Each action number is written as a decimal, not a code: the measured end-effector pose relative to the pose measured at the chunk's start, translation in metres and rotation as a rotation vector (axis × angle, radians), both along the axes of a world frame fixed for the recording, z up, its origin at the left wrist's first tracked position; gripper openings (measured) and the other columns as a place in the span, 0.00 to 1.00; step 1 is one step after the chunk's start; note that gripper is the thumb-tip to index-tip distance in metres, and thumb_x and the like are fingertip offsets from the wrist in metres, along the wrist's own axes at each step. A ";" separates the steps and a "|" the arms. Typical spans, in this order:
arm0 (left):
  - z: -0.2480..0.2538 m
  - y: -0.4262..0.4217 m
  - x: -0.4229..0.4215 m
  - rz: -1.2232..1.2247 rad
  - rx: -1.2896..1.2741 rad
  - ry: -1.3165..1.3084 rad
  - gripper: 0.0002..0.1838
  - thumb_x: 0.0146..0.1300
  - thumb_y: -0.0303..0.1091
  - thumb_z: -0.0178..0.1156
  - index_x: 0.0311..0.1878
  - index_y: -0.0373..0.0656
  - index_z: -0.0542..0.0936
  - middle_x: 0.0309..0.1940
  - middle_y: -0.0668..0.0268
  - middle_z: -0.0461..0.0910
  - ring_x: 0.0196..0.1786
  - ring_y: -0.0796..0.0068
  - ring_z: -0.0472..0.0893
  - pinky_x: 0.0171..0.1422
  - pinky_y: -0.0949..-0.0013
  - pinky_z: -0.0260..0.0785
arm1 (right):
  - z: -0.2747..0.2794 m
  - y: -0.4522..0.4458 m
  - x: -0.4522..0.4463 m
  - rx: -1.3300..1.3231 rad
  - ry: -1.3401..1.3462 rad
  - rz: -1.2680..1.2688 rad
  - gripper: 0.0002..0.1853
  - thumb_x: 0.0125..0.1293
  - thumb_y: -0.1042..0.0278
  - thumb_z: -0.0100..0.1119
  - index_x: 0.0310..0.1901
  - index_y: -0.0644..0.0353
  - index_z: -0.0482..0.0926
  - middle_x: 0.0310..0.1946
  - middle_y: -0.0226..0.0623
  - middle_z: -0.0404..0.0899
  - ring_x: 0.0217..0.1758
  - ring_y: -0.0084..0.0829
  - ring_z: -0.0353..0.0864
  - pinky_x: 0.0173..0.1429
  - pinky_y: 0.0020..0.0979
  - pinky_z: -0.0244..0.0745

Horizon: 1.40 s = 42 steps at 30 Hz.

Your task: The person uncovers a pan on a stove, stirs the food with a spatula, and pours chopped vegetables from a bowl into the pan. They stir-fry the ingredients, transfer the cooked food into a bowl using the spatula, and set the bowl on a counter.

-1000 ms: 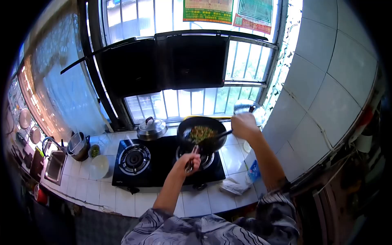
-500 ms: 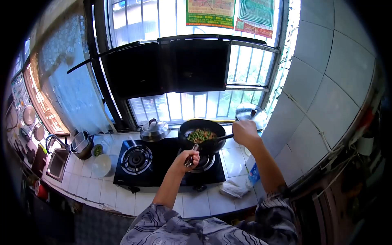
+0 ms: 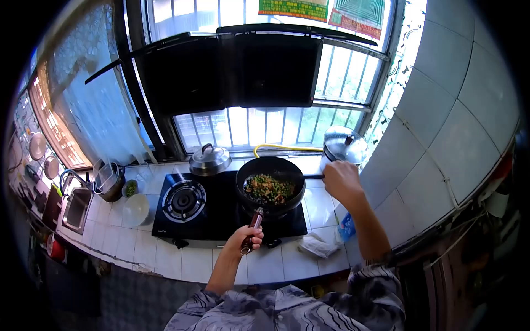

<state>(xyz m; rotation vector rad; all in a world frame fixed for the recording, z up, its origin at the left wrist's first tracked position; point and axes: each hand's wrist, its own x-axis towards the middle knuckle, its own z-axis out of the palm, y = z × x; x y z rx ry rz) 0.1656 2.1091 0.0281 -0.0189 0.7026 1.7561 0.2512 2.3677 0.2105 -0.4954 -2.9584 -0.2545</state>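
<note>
A black wok (image 3: 270,208) rests over the right burner, with chopped green and brown food (image 3: 268,188) spread across its bottom. My left hand (image 3: 245,240) is closed round the wok's brown handle (image 3: 255,222), which points toward my body. To the right of the wok, my right hand (image 3: 342,179) grips a dark-handled cooking utensil (image 3: 313,176). Its shaft reaches over the wok's right rim, and its dark working end cannot be made out against the wok's inside.
The left burner (image 3: 184,200) of the black gas stove (image 3: 215,226) has nothing on it. Behind stand a domed metal lid (image 3: 210,160) and a glass-lidded pot (image 3: 345,144). A white cloth (image 3: 318,246) lies front right. Leftward are a pale bowl (image 3: 135,211), greens (image 3: 130,188) and a sink (image 3: 78,209).
The wok, tilted before, now sits flatter, its food spread wider. My left hand and the handle have come nearer my body. The view has also shifted slightly.
</note>
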 end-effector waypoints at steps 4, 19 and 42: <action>-0.012 -0.006 0.009 0.010 -0.063 0.126 0.15 0.54 0.25 0.56 0.44 0.40 0.64 0.22 0.70 0.66 0.19 0.85 0.67 0.19 0.78 0.62 | -0.036 -0.017 -0.056 0.098 -0.064 -0.027 0.09 0.54 0.71 0.51 0.31 0.54 0.82 0.32 0.35 0.82 0.37 0.35 0.82 0.40 0.31 0.75; -0.058 -0.034 0.027 -0.039 -0.081 0.181 0.19 0.51 0.25 0.58 0.46 0.42 0.63 0.19 0.69 0.65 0.15 0.80 0.67 0.18 0.73 0.61 | -0.111 0.076 -0.120 -0.536 -0.262 -0.129 0.14 0.51 0.52 0.60 0.28 0.55 0.84 0.21 0.36 0.80 0.24 0.31 0.80 0.33 0.29 0.75; -0.039 -0.022 0.021 -0.019 -0.120 0.133 0.19 0.50 0.24 0.55 0.45 0.42 0.63 0.20 0.68 0.66 0.16 0.81 0.66 0.17 0.74 0.60 | -0.019 -0.022 -0.091 0.383 -0.431 0.424 0.08 0.53 0.70 0.55 0.32 0.49 0.83 0.31 0.29 0.82 0.36 0.30 0.81 0.36 0.30 0.73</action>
